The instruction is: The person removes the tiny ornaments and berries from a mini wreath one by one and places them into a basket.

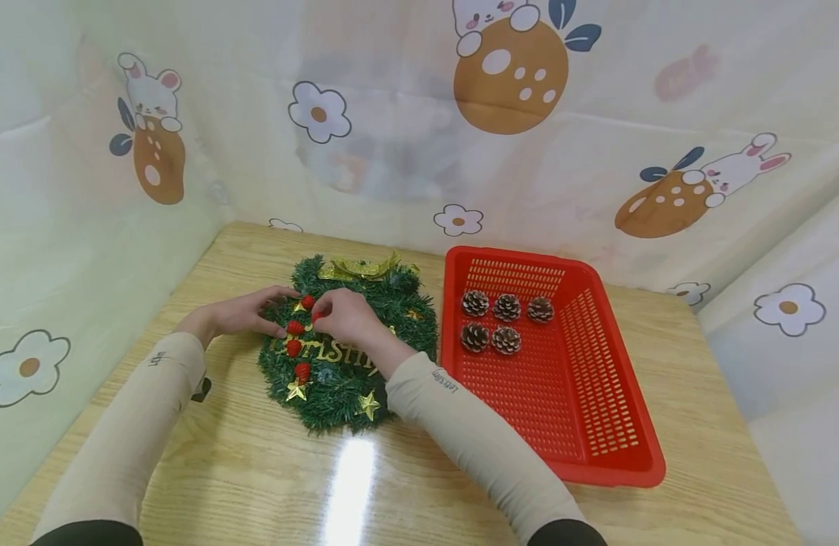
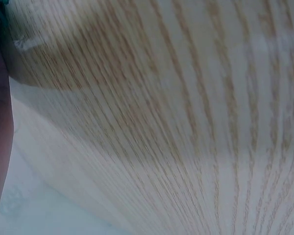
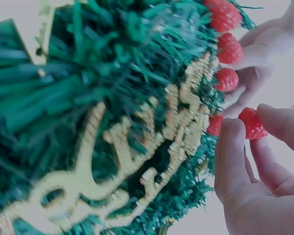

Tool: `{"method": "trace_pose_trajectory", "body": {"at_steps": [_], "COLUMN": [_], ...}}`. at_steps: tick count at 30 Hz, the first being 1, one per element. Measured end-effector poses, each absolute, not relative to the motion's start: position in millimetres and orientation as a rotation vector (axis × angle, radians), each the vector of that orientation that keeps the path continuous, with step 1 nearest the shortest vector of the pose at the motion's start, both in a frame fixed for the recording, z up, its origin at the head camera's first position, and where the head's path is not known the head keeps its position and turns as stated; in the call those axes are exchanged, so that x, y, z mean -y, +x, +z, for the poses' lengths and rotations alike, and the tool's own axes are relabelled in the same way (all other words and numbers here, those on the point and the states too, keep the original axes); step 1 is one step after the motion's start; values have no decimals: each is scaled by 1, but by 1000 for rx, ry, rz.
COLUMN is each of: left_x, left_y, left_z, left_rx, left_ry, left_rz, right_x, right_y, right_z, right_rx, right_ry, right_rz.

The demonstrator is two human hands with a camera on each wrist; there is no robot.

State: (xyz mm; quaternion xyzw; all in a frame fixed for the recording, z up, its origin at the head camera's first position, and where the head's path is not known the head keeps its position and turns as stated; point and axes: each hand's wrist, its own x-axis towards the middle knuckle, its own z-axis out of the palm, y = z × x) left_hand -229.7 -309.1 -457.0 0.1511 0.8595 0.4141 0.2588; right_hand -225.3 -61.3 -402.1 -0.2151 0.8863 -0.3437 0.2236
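Observation:
A green tinsel wreath (image 1: 330, 406) with gold lettering (image 1: 324, 353), gold stars and a gold bow lies on the table. Several red berries (image 1: 302, 371) run down its left part. My right hand (image 1: 351, 315) is over the wreath; in the right wrist view the hand (image 3: 264, 176) pinches a red berry (image 3: 253, 123) between thumb and finger. At the wreath's upper left edge, my left hand (image 1: 245, 312) touches the greenery with its fingers apart and nothing seen in them. In the left wrist view only a blurred strip of that hand (image 2: 0, 127) shows.
Right of the wreath stands a red plastic basket (image 1: 620, 474). Several pine cones (image 1: 506, 307) lie in its upper left part. A patterned curtain (image 1: 392, 167) hangs behind and beside the wooden table (image 1: 269, 485).

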Motion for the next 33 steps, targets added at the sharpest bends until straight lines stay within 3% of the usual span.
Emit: {"method": "trace_pose_trajectory", "body": {"at_steps": [17,33], "left_x": [310,309], "left_y": [-229,-227], "left_z": [-457,-457], "left_rx": [-2345,-2371], "left_ry": [404,424], "left_rz": [1113,1095], "right_x": [41,-19], "right_y": [-237,-259], "right_z": [-355,-324], "right_rx": [-2384,-2276], "right_ry": [-573,-473], "right_rz": [-1197,-1548]}}
